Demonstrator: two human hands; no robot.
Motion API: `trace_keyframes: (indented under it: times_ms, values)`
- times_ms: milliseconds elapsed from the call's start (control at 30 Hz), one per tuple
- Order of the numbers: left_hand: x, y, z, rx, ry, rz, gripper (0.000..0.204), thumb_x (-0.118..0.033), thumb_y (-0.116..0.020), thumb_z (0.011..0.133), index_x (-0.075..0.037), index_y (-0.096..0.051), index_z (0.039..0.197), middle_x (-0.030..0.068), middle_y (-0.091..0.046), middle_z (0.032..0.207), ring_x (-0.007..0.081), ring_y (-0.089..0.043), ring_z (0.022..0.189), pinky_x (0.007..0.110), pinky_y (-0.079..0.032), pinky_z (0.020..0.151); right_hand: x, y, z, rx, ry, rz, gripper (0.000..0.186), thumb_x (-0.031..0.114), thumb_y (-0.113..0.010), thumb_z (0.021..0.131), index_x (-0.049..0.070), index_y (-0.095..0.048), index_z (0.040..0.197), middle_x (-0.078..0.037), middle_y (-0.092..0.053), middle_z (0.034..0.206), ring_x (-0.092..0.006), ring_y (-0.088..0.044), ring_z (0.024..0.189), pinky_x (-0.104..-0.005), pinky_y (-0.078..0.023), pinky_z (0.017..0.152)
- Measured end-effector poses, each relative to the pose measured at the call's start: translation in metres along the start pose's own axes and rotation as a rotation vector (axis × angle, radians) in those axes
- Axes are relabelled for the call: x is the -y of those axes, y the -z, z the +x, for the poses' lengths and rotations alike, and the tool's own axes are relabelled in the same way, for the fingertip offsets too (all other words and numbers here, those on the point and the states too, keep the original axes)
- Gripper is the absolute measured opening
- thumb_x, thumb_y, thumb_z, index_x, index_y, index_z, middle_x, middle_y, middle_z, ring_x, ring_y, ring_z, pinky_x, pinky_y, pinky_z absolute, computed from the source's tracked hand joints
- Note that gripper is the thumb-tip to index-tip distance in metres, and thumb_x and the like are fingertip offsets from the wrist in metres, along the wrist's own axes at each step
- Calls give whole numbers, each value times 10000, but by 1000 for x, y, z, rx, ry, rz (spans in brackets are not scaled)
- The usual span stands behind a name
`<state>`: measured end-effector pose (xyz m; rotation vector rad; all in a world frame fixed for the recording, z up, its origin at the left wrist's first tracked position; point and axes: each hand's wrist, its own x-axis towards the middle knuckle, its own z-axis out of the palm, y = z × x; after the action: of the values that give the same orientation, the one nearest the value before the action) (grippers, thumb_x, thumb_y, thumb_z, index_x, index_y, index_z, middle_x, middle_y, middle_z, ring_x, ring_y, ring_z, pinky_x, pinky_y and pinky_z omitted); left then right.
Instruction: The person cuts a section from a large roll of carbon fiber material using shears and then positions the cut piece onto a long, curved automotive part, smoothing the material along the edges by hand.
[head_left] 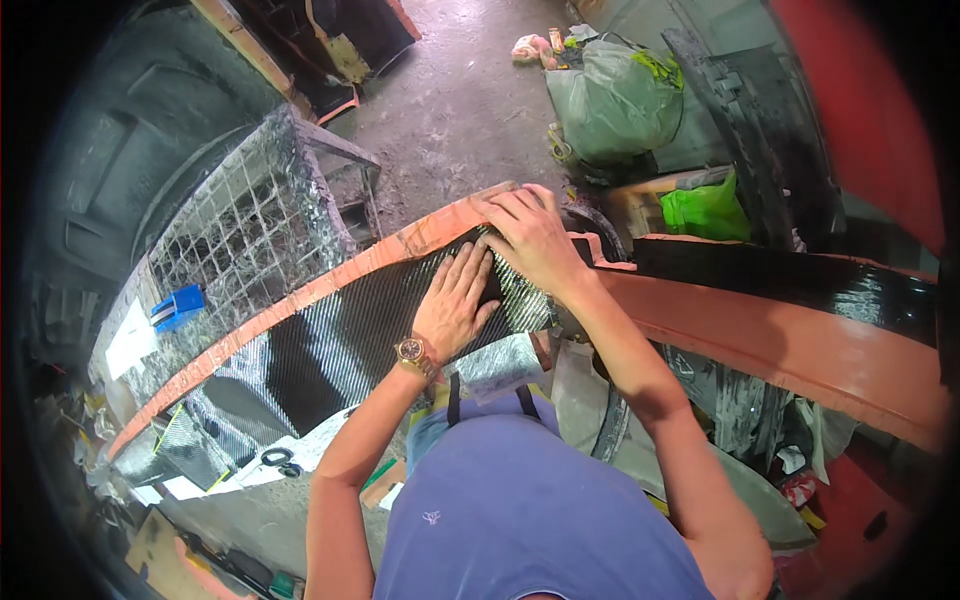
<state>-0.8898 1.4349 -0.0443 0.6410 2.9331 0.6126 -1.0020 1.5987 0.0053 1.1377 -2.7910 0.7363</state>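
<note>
Black woven carbon-fibre cloth (340, 340) lies along the inside of a long, curved orange mould (330, 280). My left hand (455, 300), with a watch on its wrist, rests flat on the cloth, fingers stretched toward the mould's upper edge. Just right of it, my right hand (535, 235) is closed over the orange rim, its fingers on top and the thumb on the inner side. The undersides of the right fingers are hidden. A silvery, foil-like piece (495, 365) is below the hands, close to my body.
Black-handled scissors (281, 461) lie lower left, near the mould's end. A metal grid rack (240, 220) holds a blue object (178, 307). On the right, another orange piece (770, 335) extends sideways. A full pale-green bag (620, 100) stands on the floor beyond.
</note>
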Motion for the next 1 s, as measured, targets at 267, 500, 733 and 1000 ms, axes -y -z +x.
trace_keyframes:
  times_ms: [267, 500, 733, 1000]
  values:
    - [2, -1, -2, -35, -8, -62, 663, -390, -531, 957, 14, -381, 1461, 178, -315, 1561, 312, -297, 1450, 437, -246, 1184, -11, -8, -5, 63, 173, -92, 150, 119, -604, 812, 108, -620, 961, -27, -589, 985, -194, -572, 1055, -417, -350, 1032]
    - [2, 0, -3, -47, -10, -61, 656, -386, -540, 954, 12, -389, 1453, 204, -317, 1549, 333, -302, 1443, 447, -249, 1184, -12, -19, -11, -19, 156, -102, 90, 121, -602, 815, 111, -621, 903, -13, -588, 943, -179, -577, 1010, -410, -350, 1026]
    - [2, 3, 2, -61, 24, -86, 623, -379, -559, 944, -11, -428, 1429, 191, -324, 1549, 333, -313, 1437, 457, -264, 1178, -16, -20, -9, -2, 138, -101, 117, 125, -608, 818, 113, -631, 931, -14, -586, 953, -183, -575, 1010, -412, -352, 1018]
    - [0, 4, 3, -31, 67, -162, 608, -331, -586, 940, -31, -417, 1440, 191, -310, 1555, 352, -321, 1432, 486, -288, 1164, 12, 3, -30, -177, -175, 220, 282, 128, -669, 888, 74, -614, 1160, -76, -622, 967, -184, -607, 885, -328, -458, 790]
